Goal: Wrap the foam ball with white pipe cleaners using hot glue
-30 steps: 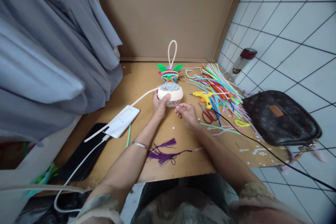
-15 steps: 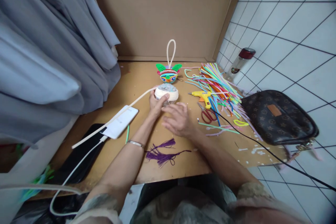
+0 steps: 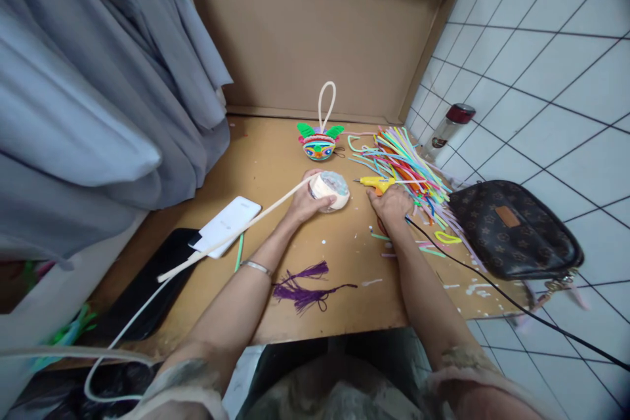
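My left hand (image 3: 309,202) grips a round clear plastic form (image 3: 339,185) partly wrapped in cream-coloured strip. A long cream pipe cleaner (image 3: 266,210) trails from it to the lower left. To the right, my right hand (image 3: 392,205) is closed around the handle of a yellow hot glue gun (image 3: 377,182), whose nozzle points left toward the round form but stays apart from it. Behind them stands a finished lion-head ornament (image 3: 319,146) with green ears and a cream loop. Scissors beneath my right hand are mostly hidden.
Colourful pipe cleaners (image 3: 406,154) are heaped at the right, beside a patterned brown bag (image 3: 516,230) and a red-capped bottle (image 3: 450,128). The gun's black cord (image 3: 472,275) crosses the table. Purple tassels (image 3: 302,289) lie in front; a white power bank (image 3: 229,226) is at left.
My right hand has left the round form and moved right onto the glue gun. My left hand has tilted the form and shifted it slightly right and nearer.
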Demonstrator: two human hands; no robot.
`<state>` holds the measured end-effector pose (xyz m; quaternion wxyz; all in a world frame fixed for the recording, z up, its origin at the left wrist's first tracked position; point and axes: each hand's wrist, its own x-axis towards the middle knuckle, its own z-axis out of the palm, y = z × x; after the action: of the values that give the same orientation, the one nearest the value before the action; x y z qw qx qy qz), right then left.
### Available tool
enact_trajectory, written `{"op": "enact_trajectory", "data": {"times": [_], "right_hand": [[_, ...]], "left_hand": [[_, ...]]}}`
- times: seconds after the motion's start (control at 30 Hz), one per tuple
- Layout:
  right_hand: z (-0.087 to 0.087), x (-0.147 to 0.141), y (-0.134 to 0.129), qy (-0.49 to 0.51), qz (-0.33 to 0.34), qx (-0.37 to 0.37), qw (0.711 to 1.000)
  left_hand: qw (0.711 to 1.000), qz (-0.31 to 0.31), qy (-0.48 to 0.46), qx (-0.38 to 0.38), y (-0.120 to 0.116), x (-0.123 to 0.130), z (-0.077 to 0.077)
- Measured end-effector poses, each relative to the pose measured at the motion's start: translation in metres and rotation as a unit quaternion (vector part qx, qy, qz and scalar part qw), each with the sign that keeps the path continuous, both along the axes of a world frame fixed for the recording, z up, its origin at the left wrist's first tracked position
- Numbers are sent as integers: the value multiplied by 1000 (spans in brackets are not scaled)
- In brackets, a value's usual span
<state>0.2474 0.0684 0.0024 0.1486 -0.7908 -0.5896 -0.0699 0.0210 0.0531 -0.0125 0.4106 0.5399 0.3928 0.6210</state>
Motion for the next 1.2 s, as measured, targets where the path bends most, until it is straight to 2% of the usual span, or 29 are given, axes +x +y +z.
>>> {"op": "enact_trajectory", "data": {"times": [0.07,0.2,0.33,0.5,0.6,0.7,0.9,1.0,1.2], "right_hand": [[-1,-1,2,0,-7,4,1000],[4,-1,2,35,-20,22,999],[18,2,0,93,-15,106,990],[43,-5,7,188,44,165,967],[48,-17,12,203,103,202,953],[41,-29,10,199,136,221,945],[18,-32,-1,181,135,241,944],[15,-26,-3,147,142,250,946],[14,-21,-4,99,198,253,942]], "left_hand": [[1000,-23,12,-7,-1,1,0],[999,-32,32,-20,-3,-1,0],[998,-46,41,-13,-5,-3,4],[998,-48,45,7,-4,-3,3],[997,-38,58,37,0,-5,-2],[995,-23,74,69,3,-8,-7],[990,-27,111,89,3,-12,-2],[990,-21,103,90,2,-11,2],[989,-17,112,91,2,-10,3]]}}
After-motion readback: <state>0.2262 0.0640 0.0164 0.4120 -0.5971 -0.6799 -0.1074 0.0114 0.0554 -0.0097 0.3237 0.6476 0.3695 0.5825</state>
